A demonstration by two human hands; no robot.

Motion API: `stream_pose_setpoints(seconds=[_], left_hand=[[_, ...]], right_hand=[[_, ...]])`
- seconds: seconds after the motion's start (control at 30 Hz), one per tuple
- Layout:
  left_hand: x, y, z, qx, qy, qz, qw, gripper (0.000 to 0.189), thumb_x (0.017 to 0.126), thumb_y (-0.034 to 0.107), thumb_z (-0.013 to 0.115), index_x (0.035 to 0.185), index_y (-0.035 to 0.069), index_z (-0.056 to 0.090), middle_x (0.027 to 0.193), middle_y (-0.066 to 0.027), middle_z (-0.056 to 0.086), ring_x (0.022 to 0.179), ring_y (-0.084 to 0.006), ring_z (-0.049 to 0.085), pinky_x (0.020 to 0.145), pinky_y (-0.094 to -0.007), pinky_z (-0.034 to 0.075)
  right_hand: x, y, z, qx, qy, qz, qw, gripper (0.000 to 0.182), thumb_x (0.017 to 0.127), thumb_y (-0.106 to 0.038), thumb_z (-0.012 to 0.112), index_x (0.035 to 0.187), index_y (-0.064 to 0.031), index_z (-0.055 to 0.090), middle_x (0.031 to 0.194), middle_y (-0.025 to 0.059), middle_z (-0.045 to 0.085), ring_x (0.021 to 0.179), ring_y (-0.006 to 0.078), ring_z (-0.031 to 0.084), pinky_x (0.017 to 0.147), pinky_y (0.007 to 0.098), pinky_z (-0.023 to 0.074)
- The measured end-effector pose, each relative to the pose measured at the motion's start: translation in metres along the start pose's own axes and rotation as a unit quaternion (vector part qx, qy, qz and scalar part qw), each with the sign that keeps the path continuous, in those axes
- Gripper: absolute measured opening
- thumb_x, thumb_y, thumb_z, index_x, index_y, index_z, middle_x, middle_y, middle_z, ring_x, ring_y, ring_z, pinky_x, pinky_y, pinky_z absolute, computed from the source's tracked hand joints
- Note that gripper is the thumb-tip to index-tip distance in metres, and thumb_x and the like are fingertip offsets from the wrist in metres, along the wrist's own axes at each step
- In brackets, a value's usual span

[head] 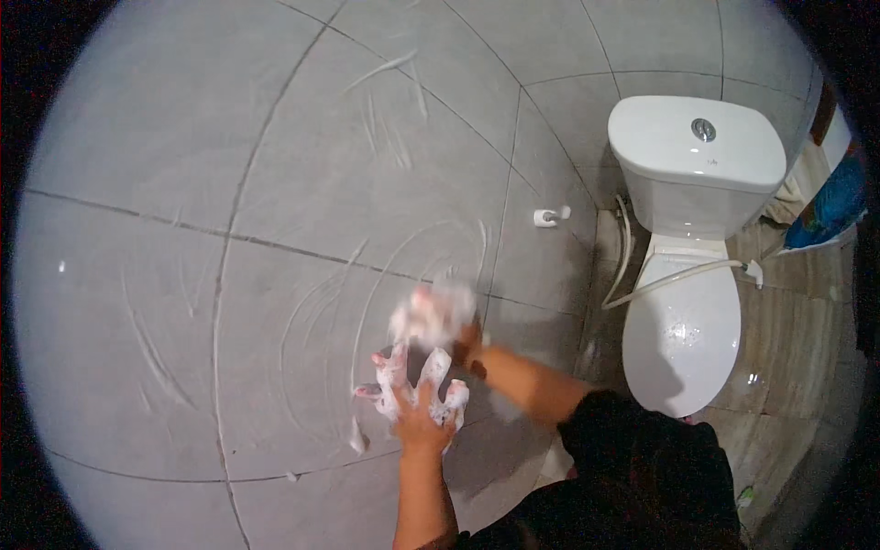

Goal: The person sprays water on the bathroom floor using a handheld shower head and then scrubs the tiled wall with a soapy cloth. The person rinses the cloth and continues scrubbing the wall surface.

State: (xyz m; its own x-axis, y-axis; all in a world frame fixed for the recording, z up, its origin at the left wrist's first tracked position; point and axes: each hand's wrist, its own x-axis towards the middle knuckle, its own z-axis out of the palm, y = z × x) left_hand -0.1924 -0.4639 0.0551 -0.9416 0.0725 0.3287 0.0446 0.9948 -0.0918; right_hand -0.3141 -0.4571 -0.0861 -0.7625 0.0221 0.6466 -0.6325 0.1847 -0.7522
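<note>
White foam coats my left hand (418, 402), which is held with spread fingers against or just off the grey wall tile (309, 330). Just above it, my right hand (433, 313) is on the tile, blurred and thick with foam. Whether it holds anything under the foam cannot be made out. Thin curved foam streaks (289, 344) mark the tile around both hands, and a small blob of foam (357, 436) clings lower on the wall.
Right of my arms stands a white toilet (694, 158) with its lid down. A bidet hose (677, 277) lies across the lid, ending in a white spray head (754, 273). A white holder (546, 218) is fixed to the wall. Blue material (828, 199) is at far right.
</note>
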Motion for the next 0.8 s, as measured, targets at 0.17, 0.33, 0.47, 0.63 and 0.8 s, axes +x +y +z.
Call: stream_pose_setpoints(seconds=[0.17,0.33,0.47,0.63,0.8], left_hand=[[-0.002,-0.003,0.018,-0.042,-0.013,0.035,0.998,0.033,0.066,0.022,0.061,0.098,0.018,0.057,0.125,-0.0145,0.032,0.117,-0.0401,0.023,0.093,-0.0570,0.002],[-0.018,-0.010,0.035,-0.031,-0.009,0.048,0.998,0.029,0.064,0.019,0.062,0.093,0.017,0.059,0.123,-0.0148,0.035,0.118,-0.0396,0.023,0.094,-0.0563,-0.001],[-0.016,-0.013,0.045,-0.061,-0.044,0.054,0.996,0.028,0.065,0.020,0.063,0.092,0.016,0.059,0.123,-0.0133,0.036,0.119,-0.0381,0.022,0.095,-0.0553,0.000],[-0.021,-0.015,0.034,0.058,-0.135,0.021,0.989,0.042,0.059,0.021,0.064,0.099,0.018,0.052,0.124,-0.0112,0.032,0.107,-0.0351,0.038,0.090,-0.0526,0.025],[-0.001,0.005,0.041,0.018,-0.151,0.049,0.987,0.038,0.063,0.022,0.061,0.099,0.015,0.052,0.127,-0.0104,0.030,0.113,-0.0345,0.032,0.090,-0.0595,0.013]], right_hand=[[0.023,0.128,-0.028,0.000,0.099,0.524,0.846,0.038,0.062,-0.022,0.061,0.091,-0.0008,0.052,0.093,0.0224,0.051,0.085,0.0315,0.050,0.073,0.0413,0.0391],[-0.118,0.061,0.028,0.118,-0.019,0.490,0.863,0.051,0.057,-0.026,0.065,0.103,-0.0102,0.052,0.100,0.0163,0.051,0.091,0.0298,0.050,0.074,0.0385,0.0420],[-0.056,0.058,0.065,-0.140,0.040,0.140,0.979,0.062,0.054,-0.033,0.064,0.109,-0.0092,0.048,0.113,0.0218,0.041,0.105,0.0395,0.036,0.085,0.0481,0.0302],[0.020,0.126,-0.001,0.107,0.121,0.458,0.874,0.045,0.062,-0.018,0.060,0.099,0.0043,0.045,0.100,0.0246,0.048,0.094,0.0371,0.045,0.083,0.0415,0.0348],[-0.183,0.155,0.068,0.283,0.349,0.538,0.713,0.034,0.071,-0.018,0.049,0.101,-0.0018,0.047,0.092,0.0171,0.053,0.085,0.0297,0.051,0.076,0.0394,0.0402]])
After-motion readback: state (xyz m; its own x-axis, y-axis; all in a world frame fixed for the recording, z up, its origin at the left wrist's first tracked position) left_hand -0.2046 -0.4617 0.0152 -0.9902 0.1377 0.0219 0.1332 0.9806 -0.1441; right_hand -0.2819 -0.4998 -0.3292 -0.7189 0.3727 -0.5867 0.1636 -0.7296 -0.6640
